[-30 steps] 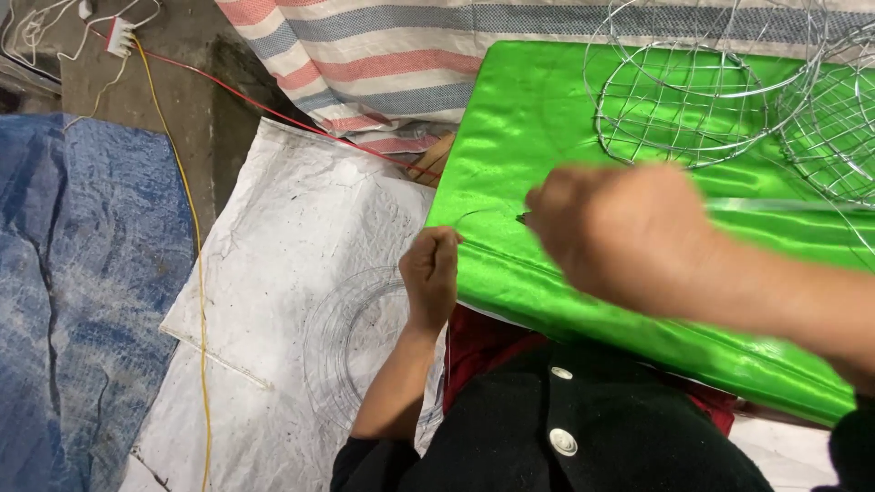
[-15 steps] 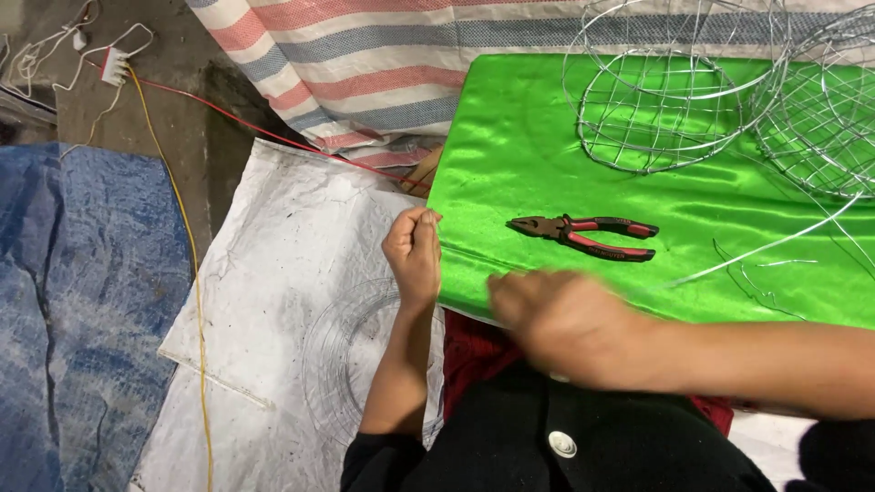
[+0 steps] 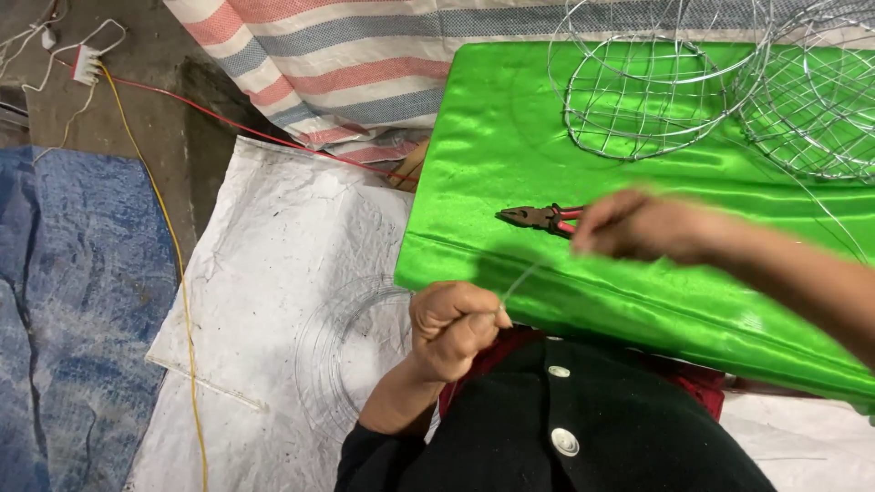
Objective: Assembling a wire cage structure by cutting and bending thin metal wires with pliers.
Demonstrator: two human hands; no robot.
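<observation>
My left hand (image 3: 453,326) is closed around a thin metal wire (image 3: 521,279) just below the front edge of a bright green cloth-covered table (image 3: 510,155). My right hand (image 3: 629,225), blurred with motion, pinches the same wire's other end above the table. It hovers over red-handled pliers (image 3: 538,217) that lie on the green cloth. A coil of thin wire (image 3: 351,346) rests on a white sack (image 3: 264,273) on the floor beneath my left hand.
Two round wire-mesh frames (image 3: 638,100) (image 3: 811,109) stand at the table's far side. A striped cloth (image 3: 365,64) hangs behind. A blue tarp (image 3: 64,301) covers the floor at left, crossed by yellow (image 3: 178,273) and red (image 3: 228,123) cables.
My left hand dropped from the table edge toward my lap, holding wire. My right hand rose from the near edge to above the pliers, drawing the wire out.
</observation>
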